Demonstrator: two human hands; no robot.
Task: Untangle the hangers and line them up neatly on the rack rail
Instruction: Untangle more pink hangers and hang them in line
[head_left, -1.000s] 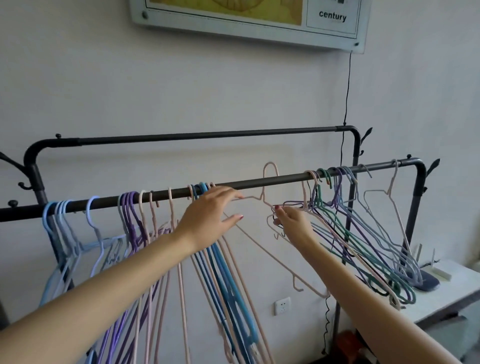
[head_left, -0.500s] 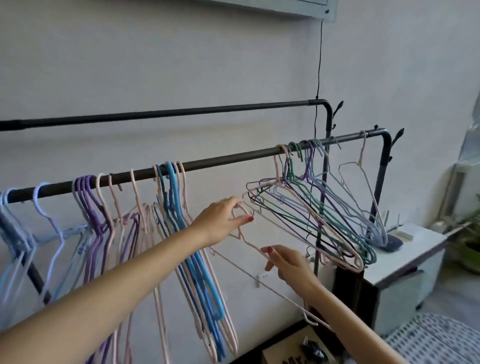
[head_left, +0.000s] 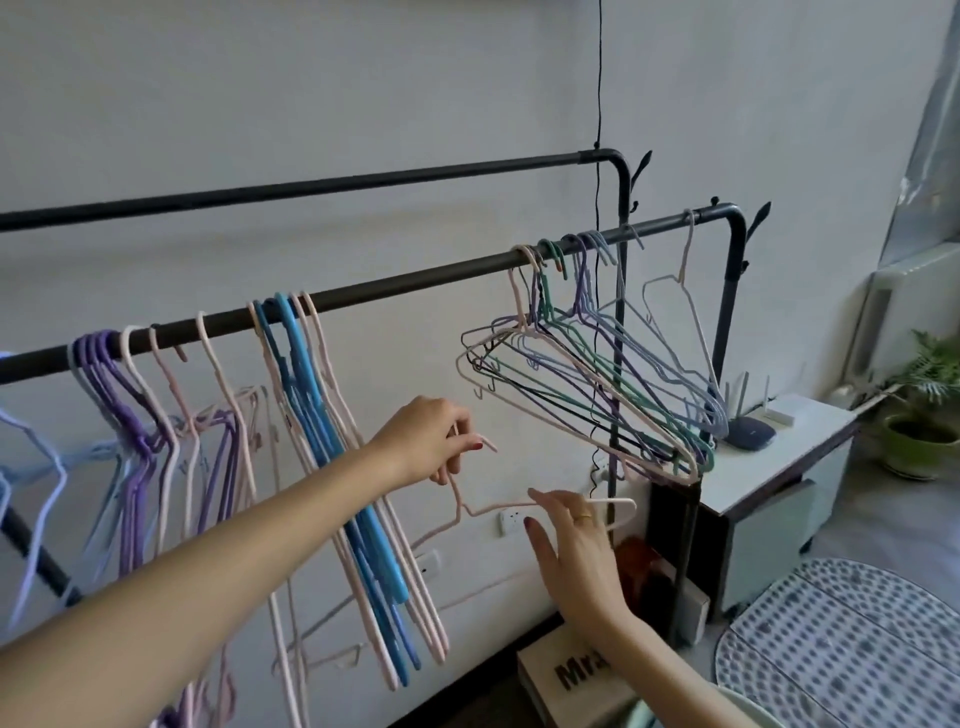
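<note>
The pink hanger (head_left: 493, 506) has dropped below the rack rail (head_left: 415, 283), free of the tangled hangers (head_left: 597, 374). The left hand (head_left: 436, 441) grips its hook; the right hand (head_left: 576, 540), fingers nearly straight, steadies its shoulder. Next, probably: rehang it beside the aligned hangers (head_left: 306, 395).

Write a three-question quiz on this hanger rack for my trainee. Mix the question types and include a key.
1. True or false: the pink hanger gripped by the left hand hangs on the front rail.
2. Which hand wears a ring? A) left hand B) right hand
3. Fill in: the tangled bunch hangs near the front rail's ____ end.
Key: 1 false, it is off the rail. 2 B. 3 right.
</note>
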